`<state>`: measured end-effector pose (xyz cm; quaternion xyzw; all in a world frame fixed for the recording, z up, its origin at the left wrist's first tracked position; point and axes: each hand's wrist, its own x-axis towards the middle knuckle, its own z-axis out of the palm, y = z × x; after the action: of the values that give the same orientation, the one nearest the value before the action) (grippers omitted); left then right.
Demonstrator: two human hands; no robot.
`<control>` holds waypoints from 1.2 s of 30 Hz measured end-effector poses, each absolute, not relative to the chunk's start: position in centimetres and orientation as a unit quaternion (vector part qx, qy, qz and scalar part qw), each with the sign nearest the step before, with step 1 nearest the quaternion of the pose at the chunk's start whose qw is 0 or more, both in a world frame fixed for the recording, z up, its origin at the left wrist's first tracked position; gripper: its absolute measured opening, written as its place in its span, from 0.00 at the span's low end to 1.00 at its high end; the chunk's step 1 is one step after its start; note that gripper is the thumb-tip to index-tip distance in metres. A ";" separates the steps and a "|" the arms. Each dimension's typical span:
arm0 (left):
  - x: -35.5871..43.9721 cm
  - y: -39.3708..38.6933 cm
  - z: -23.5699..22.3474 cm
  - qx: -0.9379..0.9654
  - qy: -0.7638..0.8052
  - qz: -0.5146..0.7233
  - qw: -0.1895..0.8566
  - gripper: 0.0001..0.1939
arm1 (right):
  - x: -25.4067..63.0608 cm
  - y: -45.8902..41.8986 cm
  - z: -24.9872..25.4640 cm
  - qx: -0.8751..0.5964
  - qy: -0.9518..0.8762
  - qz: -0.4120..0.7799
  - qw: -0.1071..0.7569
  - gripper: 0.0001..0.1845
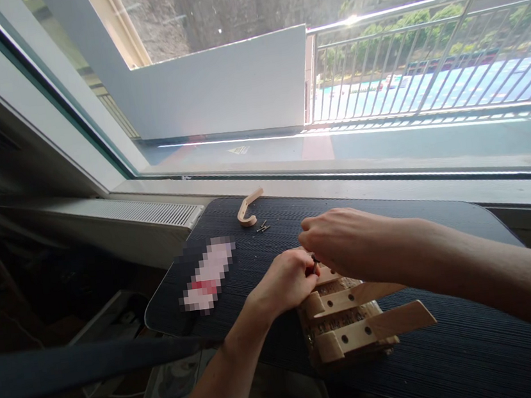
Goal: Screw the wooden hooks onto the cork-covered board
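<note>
A rough block lies on the dark table with pale wooden hooks across it. The near wooden hook and the one behind it each show two dark holes or screw heads. Part of a third hook shows under my hands. My left hand is closed at its far end, fingers pinched by a small dark piece. Just above, my right hand is curled into a fist with the knuckles up. Whatever sits inside its fingers is hidden.
A loose wooden hook and several small screws lie at the back of the black table. A blurred pink-and-white item lies on the left. Behind stand a window sill and a vent grille.
</note>
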<state>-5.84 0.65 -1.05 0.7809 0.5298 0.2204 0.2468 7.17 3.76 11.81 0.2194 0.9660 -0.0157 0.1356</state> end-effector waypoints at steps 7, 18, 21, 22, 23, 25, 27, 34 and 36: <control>-5.9 0.6 -1.0 0.783 0.528 0.227 0.235 0.10 | 6.5 3.7 11.9 0.265 0.949 0.012 0.171 0.06; -5.9 0.9 -1.4 0.786 0.529 0.222 0.231 0.08 | 6.4 3.0 12.8 0.246 0.950 -0.049 0.186 0.10; -5.9 0.8 -1.4 0.780 0.537 0.224 0.232 0.07 | 6.5 3.3 12.1 0.228 0.957 -0.048 0.171 0.09; -5.9 0.7 -1.4 0.779 0.536 0.228 0.234 0.07 | 6.6 3.5 11.8 0.224 0.959 -0.043 0.166 0.09; -5.9 0.7 -1.3 0.779 0.533 0.231 0.236 0.07 | 6.7 3.6 11.5 0.221 0.961 -0.038 0.160 0.08; -5.9 0.6 -1.2 0.783 0.525 0.231 0.241 0.08 | 6.8 4.0 11.1 0.231 0.961 -0.030 0.151 0.07; -5.9 0.5 -1.0 0.788 0.519 0.228 0.240 0.09 | 6.8 4.1 11.2 0.251 0.955 -0.028 0.156 0.08; -5.9 0.5 -1.0 0.791 0.520 0.228 0.229 0.09 | 7.0 3.2 13.7 0.248 0.951 -0.023 0.181 0.08; -5.9 0.6 -1.1 0.792 0.519 0.229 0.226 0.08 | 7.0 3.2 13.8 0.228 0.957 -0.024 0.178 0.07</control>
<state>-5.85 0.55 -1.06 0.7918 0.5193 0.2288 0.2259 7.02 3.24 13.75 0.2284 0.9569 -0.0245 0.1776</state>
